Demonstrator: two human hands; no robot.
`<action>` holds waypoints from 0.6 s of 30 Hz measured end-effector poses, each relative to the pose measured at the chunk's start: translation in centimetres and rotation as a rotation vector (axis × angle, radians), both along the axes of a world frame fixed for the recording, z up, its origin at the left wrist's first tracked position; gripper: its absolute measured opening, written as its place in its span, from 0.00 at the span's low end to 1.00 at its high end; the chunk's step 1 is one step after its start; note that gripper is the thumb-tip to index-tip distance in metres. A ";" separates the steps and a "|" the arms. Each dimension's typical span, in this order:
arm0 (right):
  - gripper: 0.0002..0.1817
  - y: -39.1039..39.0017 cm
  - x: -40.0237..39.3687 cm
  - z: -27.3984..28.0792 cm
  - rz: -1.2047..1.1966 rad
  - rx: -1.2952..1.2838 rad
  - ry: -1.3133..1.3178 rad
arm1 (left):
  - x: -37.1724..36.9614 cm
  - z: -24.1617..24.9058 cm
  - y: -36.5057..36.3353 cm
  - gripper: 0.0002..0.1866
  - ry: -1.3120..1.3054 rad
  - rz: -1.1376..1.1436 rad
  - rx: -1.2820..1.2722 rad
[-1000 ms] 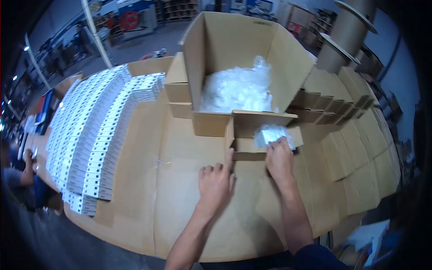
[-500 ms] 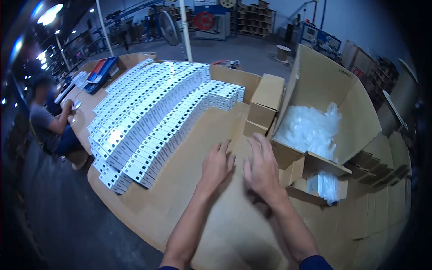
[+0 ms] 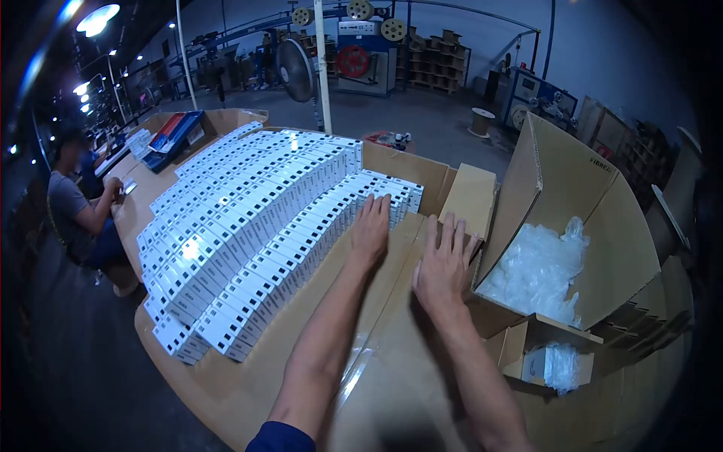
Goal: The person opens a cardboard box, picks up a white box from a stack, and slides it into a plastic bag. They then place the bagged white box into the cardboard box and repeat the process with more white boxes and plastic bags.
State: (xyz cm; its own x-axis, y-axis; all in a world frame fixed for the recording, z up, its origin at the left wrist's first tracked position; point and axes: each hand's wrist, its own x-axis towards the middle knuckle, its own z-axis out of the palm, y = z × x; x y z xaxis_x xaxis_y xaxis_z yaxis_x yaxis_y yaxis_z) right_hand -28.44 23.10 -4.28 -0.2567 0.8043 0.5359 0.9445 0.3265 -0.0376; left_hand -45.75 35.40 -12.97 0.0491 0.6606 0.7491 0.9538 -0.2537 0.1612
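At far left a seated person point(image 3: 75, 211) works at another table, well apart. The white boxes point(image 3: 248, 218) stand in long rows across the left of the cardboard-covered table point(image 3: 248, 377), the rows running from near-left up to far-right; each box lies with its long axis across its row, printed end facing the near side. The left hand point(image 3: 370, 226) reaches flat to the far end of the nearest row, fingers together and extended, tips touching the last boxes, nothing gripped. The right hand point(image 3: 443, 264) lies open on the table just beside a closed brown box point(image 3: 471, 197), fingers slightly spread, empty. Right of it, a big open carton point(image 3: 602, 218) holds clear bags point(image 3: 538, 271). Judged step: reaching for a white box; taking one calls for closing the fingers around its end and lifting it clear of its neighbours
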 end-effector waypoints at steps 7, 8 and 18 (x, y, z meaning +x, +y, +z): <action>0.46 -0.1 -0.1 -0.1 -0.011 -0.031 -0.077 | -1.5 0.4 -1.0 0.11 0.130 0.039 0.069; 0.47 -0.1 0.0 0.1 -0.009 -0.034 -0.080 | -1.6 0.2 -1.2 0.12 0.077 0.039 0.092; 0.42 -2.0 1.3 2.4 0.135 -0.160 0.130 | 3.5 7.4 -19.2 0.15 -0.544 -0.134 0.115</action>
State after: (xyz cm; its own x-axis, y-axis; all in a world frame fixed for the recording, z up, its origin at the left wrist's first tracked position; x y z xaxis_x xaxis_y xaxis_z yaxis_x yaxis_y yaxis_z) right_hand -27.14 21.10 -1.85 -0.3048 0.8448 0.4398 0.8764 0.4296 -0.2178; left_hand -42.28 16.22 -5.57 -0.2857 0.5879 0.7568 0.6997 -0.4116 0.5839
